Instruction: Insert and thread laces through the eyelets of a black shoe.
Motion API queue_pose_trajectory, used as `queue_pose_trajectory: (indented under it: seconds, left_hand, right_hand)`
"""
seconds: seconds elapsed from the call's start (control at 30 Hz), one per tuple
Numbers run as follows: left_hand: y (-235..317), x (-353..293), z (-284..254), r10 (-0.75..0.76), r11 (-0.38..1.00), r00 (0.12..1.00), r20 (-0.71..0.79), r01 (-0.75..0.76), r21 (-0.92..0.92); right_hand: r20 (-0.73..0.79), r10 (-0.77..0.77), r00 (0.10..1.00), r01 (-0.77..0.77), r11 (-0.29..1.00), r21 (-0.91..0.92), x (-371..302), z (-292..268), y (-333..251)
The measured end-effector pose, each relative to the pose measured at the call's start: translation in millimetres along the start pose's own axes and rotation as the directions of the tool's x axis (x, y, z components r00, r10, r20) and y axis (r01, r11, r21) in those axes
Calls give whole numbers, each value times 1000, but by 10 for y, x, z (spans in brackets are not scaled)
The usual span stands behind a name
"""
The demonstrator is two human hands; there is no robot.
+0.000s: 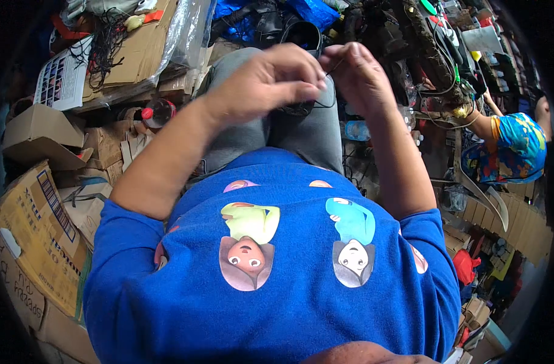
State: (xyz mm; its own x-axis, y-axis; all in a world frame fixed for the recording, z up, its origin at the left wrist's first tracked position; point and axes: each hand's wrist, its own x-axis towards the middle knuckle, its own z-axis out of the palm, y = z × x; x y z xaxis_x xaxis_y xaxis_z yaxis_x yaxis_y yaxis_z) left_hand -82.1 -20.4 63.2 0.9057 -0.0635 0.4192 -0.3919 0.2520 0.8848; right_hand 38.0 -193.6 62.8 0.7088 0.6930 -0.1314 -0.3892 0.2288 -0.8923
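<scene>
My blue shirt [295, 309] with cartoon figures takes the largest part of the view, and above it are my grey trousers [316, 136], the two legs side by side. At the left, a big yellow-brown cardboard sheet [43, 218] is leaning, and farther up there is flat brown cardboard [134, 60] with black tangled strings [104, 64] on it. At the right side, another person [520, 145] in a bright patterned shirt is near, well apart from my hands. An open cardboard box [37, 139] stands on the left, and blue plastic [313, 12] lies at the top. Just behind my fingers is a black container [319, 41] with a round rim; my left hand [321, 85] comes partly before the dark things at my lap, so they are hard to separate. A bottle with red cap [155, 114] lies beyond my left forearm, and a clear bottle with blue label [357, 130] is near my right wrist. The smallest is a thin dark cord [334, 68], which lies between my two hands, above the lap. The thumb and forefinger of my right hand [348, 53] pinch it. My left fingers are curved, with the thumb near their tips; whether they grip the cord, I cannot tell.
</scene>
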Motion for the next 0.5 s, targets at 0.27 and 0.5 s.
queue_pose_trajectory:
  seconds: [0.27, 0.5]
  left_hand:
    - [88, -801, -1022, -317, 409, 939, -136, 265, 873]
    - [216, -982, -1050, -294, 74, 922, -252, 285, 956]
  right_hand:
    - [-78, 246, 966, -120, 159, -980, -569, -1035, -153]
    - [-353, 179, 918, -303, -256, -918, -1058, -1819, -282]
